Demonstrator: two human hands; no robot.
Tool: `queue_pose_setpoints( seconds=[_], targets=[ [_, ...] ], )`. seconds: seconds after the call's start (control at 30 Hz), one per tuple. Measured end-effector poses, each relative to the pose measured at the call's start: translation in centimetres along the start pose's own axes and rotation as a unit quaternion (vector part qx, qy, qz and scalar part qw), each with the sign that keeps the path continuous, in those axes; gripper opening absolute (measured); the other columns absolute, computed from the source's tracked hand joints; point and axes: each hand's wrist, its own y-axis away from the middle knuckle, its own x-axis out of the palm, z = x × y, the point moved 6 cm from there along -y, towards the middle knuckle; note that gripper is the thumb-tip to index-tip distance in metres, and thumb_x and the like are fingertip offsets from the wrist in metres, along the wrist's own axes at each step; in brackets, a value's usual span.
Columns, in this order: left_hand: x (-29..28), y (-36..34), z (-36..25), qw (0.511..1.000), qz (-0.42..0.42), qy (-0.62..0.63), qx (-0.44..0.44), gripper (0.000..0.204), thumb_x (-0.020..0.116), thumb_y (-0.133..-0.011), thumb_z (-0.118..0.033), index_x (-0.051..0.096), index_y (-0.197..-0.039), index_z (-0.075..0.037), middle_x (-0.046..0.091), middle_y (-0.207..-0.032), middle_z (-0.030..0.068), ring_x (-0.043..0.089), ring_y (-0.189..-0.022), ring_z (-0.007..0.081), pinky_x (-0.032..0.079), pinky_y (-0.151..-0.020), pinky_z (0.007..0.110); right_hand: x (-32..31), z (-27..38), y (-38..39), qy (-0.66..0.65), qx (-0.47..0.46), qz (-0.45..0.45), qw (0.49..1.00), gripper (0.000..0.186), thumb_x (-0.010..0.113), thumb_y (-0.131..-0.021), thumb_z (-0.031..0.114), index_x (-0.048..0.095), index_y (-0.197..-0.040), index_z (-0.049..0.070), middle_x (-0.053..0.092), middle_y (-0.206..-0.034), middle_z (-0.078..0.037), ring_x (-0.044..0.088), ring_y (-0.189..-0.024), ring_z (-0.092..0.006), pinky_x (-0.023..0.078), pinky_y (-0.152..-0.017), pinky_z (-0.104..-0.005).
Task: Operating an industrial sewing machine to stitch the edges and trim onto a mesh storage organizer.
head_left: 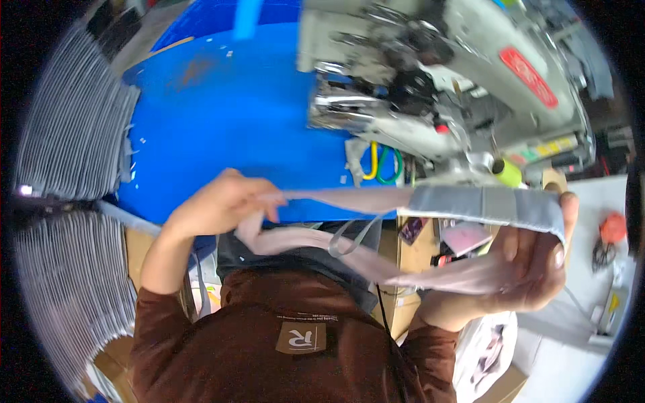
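A loop of pale pink and grey-blue fabric band [470,203] is stretched between my two hands, in front of my chest. My left hand [232,201] pinches the pink end of the loop over the front edge of the blue table. The fingers of my right hand [537,265] are wrapped round the other end, where the wider grey-blue section folds over. From the middle of the loop a thin grey cord [349,243] hangs in a small curl. Motion blurs the pink parts and my left fingertips.
An industrial sewing machine [463,67] stands at the back right of the blue table [222,121]. Scissors with yellow and green handles [381,164] lie beside it. Tall stacks of grey fabric pieces [74,127] rise at the left. A cardboard box [403,275] sits below the table's edge.
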Motion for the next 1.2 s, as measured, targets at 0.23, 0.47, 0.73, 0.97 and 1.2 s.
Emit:
queue_pose_setpoints(
  seconds=[0.23, 0.47, 0.73, 0.97, 1.2],
  targets=[
    [-12.4, 9.4, 10.9, 0.869, -0.466, -0.048, -0.161, 0.026, 0.057, -0.091, 0.002, 0.064, -0.115, -0.005, 0.069, -0.116, 0.0113, 0.067, -0.087, 0.0129, 0.052, -0.067, 0.023, -5.8, -5.4, 1.5, 0.226, 0.321, 0.097, 0.914, 0.047, 0.071, -0.08, 0.011, 0.06, -0.125, -0.001, 0.067, -0.093, -0.003, 0.056, -0.076, -0.0052, 0.039, -0.063, -0.0168],
    [-27.7, 18.3, 15.5, 0.806, -0.574, -0.107, -0.099, 0.015, 0.06, -0.094, -0.005, 0.069, -0.106, -0.002, 0.069, -0.107, 0.0082, 0.064, -0.093, 0.0142, 0.052, -0.081, 0.027, -3.9, -16.4, 6.4, 0.158, 0.461, 0.15, 0.86, 0.022, 0.059, -0.099, 0.021, 0.06, -0.114, 0.005, 0.064, -0.093, -0.003, 0.05, -0.06, -0.0057, 0.046, -0.054, -0.0228],
    [-10.2, -1.1, 3.7, 0.915, -0.365, -0.172, -0.004, 0.03, 0.073, -0.079, -0.003, 0.07, -0.108, -0.007, 0.068, -0.108, 0.0104, 0.068, -0.085, 0.0172, 0.054, -0.073, 0.03, -3.3, -11.1, 3.3, 0.656, -0.041, 0.125, 0.743, 0.024, 0.066, -0.09, 0.014, 0.061, -0.107, -0.002, 0.054, -0.121, -0.022, 0.053, -0.115, -0.0384, 0.04, -0.102, -0.0467],
    [-4.7, -8.1, -0.2, 0.926, -0.355, 0.048, 0.121, 0.014, 0.077, -0.083, -0.005, 0.069, -0.095, -0.003, 0.065, -0.091, 0.0041, 0.062, -0.074, 0.009, 0.048, -0.065, 0.023, -3.0, -9.2, -3.5, 0.747, -0.178, 0.154, 0.622, 0.019, 0.07, -0.088, 0.01, 0.064, -0.103, -0.001, 0.056, -0.121, -0.018, 0.053, -0.111, -0.0371, 0.043, -0.095, -0.0453],
    [-4.5, -9.5, 0.0, 0.936, -0.327, 0.069, 0.114, 0.01, 0.075, -0.085, -0.007, 0.067, -0.088, -0.002, 0.064, -0.084, 0.0033, 0.06, -0.072, 0.0091, 0.047, -0.063, 0.024, -4.3, -9.8, -3.6, 0.742, -0.166, 0.162, 0.629, 0.01, 0.071, -0.087, 0.008, 0.067, -0.093, 0.001, 0.06, -0.115, -0.015, 0.055, -0.106, -0.0356, 0.044, -0.091, -0.0442]
  ],
)
